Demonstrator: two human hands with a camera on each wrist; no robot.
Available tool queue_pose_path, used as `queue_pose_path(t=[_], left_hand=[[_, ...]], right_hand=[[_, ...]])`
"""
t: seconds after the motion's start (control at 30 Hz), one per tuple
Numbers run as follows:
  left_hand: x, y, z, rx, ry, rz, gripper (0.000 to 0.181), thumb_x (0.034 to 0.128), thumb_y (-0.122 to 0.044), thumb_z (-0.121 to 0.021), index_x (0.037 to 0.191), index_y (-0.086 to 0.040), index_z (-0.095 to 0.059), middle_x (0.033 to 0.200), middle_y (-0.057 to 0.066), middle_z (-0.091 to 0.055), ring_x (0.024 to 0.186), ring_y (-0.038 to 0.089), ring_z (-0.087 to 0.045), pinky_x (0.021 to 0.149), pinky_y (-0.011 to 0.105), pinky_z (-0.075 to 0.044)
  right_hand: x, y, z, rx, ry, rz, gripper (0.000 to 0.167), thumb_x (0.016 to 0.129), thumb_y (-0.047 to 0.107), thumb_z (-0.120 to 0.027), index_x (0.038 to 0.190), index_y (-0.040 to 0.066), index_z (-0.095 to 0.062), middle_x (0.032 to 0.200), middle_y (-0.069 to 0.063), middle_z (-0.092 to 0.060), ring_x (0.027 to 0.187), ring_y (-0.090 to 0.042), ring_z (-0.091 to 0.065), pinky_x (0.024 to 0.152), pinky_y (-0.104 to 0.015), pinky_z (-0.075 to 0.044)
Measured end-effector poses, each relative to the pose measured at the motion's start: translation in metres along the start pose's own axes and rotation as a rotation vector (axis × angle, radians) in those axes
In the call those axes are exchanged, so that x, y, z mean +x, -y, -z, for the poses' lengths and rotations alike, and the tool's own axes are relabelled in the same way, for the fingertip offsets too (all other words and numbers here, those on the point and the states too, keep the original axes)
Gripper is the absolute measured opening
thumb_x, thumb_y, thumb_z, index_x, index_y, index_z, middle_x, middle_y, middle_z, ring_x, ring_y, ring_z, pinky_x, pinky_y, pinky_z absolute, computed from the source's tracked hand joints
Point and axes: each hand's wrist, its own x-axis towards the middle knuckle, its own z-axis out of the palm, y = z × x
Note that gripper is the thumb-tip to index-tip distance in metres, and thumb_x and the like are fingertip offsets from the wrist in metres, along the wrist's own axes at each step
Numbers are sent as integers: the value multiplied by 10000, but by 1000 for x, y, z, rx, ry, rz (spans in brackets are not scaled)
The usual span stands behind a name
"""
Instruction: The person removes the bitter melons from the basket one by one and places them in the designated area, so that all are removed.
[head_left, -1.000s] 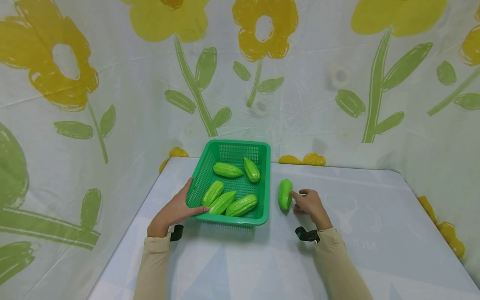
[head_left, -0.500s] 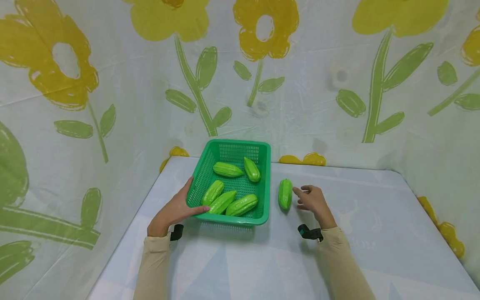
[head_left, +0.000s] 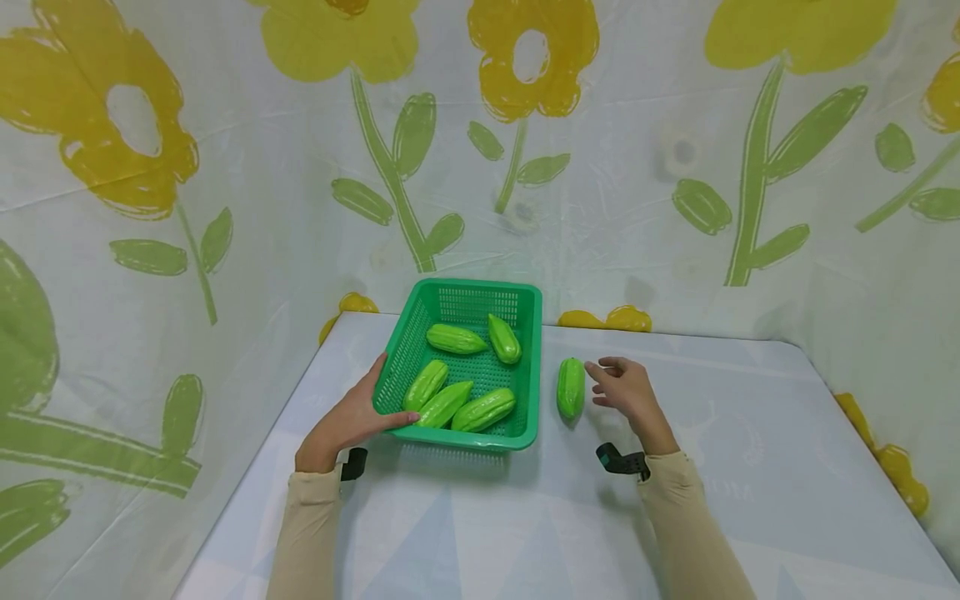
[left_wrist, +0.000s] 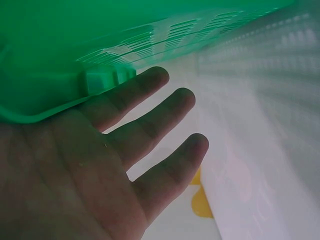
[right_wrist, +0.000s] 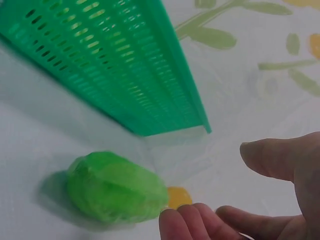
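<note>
A green plastic basket (head_left: 534, 375) with slotted walls stands on the table. Several light green, ribbed bitter melons (head_left: 483, 410) lie inside it. My left hand (head_left: 352, 425) holds the basket's near left corner, thumb over the rim. In the left wrist view, three fingers (left_wrist: 150, 132) stretch along the basket's outside, spread apart. One more bitter melon (head_left: 571, 388) lies on the table to the right of the basket, also seen as a green melon (right_wrist: 117, 187) in the right wrist view. Beside it hovers my right hand (head_left: 630, 396), thumb and fingers apart, nothing between them.
The white patterned table (head_left: 487, 533) ends at the back against a curtain (head_left: 637, 200) printed with yellow flowers. A black wrist camera (head_left: 621, 460) sits on the right wrist, another black camera (head_left: 354, 464) on the left.
My right hand has shifted slightly away from the loose bitter melon and towards the back of the table. The left hand, the basket and the melons have stayed in place.
</note>
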Motion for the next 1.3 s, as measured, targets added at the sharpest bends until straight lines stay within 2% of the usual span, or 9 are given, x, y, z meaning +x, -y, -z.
queue_pose_path(t=[0.27,0.47,0.7,0.87,0.97,1.3], left_hand=[[0,1,0,0,-3,-5,1278,837,-620,-776,1675,-189,88,1759,141,-35,1599,452,-146,1223,706,-249],[0,2,0,2,-4,-5,1272,841,-622,-771,1675,-194,90,1760,137,-36,1599,448,-148,1221,705,-254],[0,0,0,-6,-7,-16,1269,843,-606,-775,1676,-172,78,1759,137,-49,1599,436,-161,1227,697,-252],[0,1,0,4,-2,-2,1278,838,-625,-771,1675,-180,87,1759,140,-39,1600,446,-150,1223,702,-254],[0,1,0,6,-2,1,1276,840,-627,-769,1675,-189,89,1759,139,-39,1598,449,-153,1219,704,-260],[0,1,0,7,0,1,1275,843,-621,-768,1674,-167,86,1759,139,-37,1599,444,-153,1222,701,-256]], right_hand=[[-5,23,-1,31,0,63,653,1054,410,-583,1515,-34,-452,1383,-269,-586,1134,-353,-689,831,-298,-639],[-8,41,-4,68,43,129,633,1050,382,-602,1513,-26,-463,1380,-279,-591,1130,-370,-689,853,-328,-640],[-8,62,-13,85,75,152,627,1045,372,-617,1516,-14,-469,1371,-269,-598,1136,-371,-694,855,-337,-640],[-8,75,-20,107,86,183,597,1042,353,-625,1500,-6,-489,1350,-262,-600,1071,-324,-709,848,-342,-643],[-6,81,-24,113,101,203,599,1041,358,-625,1496,-8,-491,1348,-264,-596,1074,-341,-705,867,-370,-641],[2,97,-42,116,149,170,624,1037,378,-629,1530,32,-465,1396,-241,-577,1191,-429,-663,924,-413,-625]])
